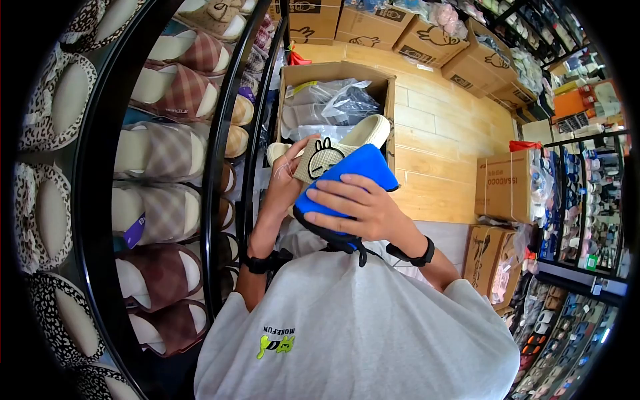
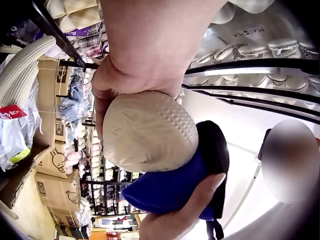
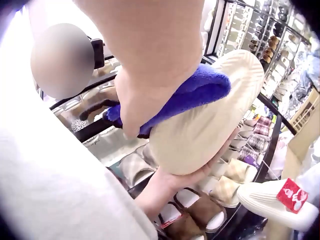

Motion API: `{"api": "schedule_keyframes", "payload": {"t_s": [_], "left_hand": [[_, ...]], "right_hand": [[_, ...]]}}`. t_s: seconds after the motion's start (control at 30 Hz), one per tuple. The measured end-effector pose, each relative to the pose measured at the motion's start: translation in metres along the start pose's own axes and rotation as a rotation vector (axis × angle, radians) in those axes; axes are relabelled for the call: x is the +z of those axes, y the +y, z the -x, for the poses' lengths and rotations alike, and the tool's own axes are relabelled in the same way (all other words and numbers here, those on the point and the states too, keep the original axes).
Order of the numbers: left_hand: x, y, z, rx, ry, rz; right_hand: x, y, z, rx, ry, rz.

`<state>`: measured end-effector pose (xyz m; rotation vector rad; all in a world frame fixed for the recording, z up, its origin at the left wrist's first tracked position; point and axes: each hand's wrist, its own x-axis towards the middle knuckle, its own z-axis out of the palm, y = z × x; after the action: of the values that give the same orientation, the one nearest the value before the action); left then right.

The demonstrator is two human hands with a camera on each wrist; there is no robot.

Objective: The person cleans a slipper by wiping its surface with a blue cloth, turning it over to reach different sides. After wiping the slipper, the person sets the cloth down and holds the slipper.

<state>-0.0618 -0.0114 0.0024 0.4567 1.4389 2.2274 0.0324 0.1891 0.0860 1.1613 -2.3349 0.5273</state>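
My left hand [image 1: 283, 181] grips a cream slipper [image 1: 365, 133] with a rabbit face drawn on its textured strap. In the right wrist view its pale sole is visible, with left fingers under one edge. Against the slipper's side lies a blue plush cleaning pad [image 1: 375, 167] with black edging and a loop. My right hand [image 1: 357, 208] holds this pad, fingers spread over its top and thumb on the opposite side, as the left wrist view shows. A second cream slipper [image 3: 265, 202], bearing a red tag [image 3: 292, 195], hangs beside the left hand.
Ahead stands an open carton [image 1: 340, 69] of plastic-wrapped goods. Racks of slippers [image 1: 160, 150] rise close on the left behind black rails [image 1: 223, 147]. More cartons [image 1: 373, 30] line the far wooden floor [image 1: 440, 133], and a carton [image 1: 503, 187] stands at right.
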Motion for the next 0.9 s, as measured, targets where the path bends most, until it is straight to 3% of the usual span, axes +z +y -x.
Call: {"api": "schedule_keyframes", "payload": {"t_s": [0.07, 0.2, 0.27, 0.37, 0.47, 0.53, 0.67, 0.73, 0.9], "left_hand": [[0.000, -0.002, 0.001, -0.013, 0.010, -0.022], [-0.001, 0.000, 0.000, 0.010, 0.009, -0.030], [-0.002, 0.000, 0.001, 0.023, 0.006, -0.024], [0.002, 0.008, -0.002, 0.018, 0.035, -0.156], [0.001, 0.005, 0.001, -0.035, 0.041, -0.069], [0.000, 0.001, 0.001, -0.027, 0.050, -0.076], [0.000, -0.002, 0.004, -0.031, 0.019, -0.017], [0.002, -0.002, 0.004, -0.057, 0.012, 0.015], [0.007, -0.001, 0.002, -0.006, 0.034, -0.056]], "right_hand": [[-0.002, 0.006, 0.001, -0.020, -0.005, 0.006], [-0.011, 0.021, 0.000, 0.293, 0.084, -0.017], [-0.010, 0.016, -0.004, 0.328, 0.133, -0.005], [-0.003, 0.010, 0.004, 0.219, 0.093, -0.020], [-0.001, 0.010, 0.010, 0.138, 0.050, 0.020], [-0.011, 0.021, 0.011, 0.173, 0.031, 0.010], [-0.016, 0.033, 0.005, 0.419, 0.168, 0.066], [-0.013, 0.027, 0.002, 0.408, 0.177, 0.081], [-0.005, 0.006, 0.011, 0.153, 0.106, 0.086]]}}
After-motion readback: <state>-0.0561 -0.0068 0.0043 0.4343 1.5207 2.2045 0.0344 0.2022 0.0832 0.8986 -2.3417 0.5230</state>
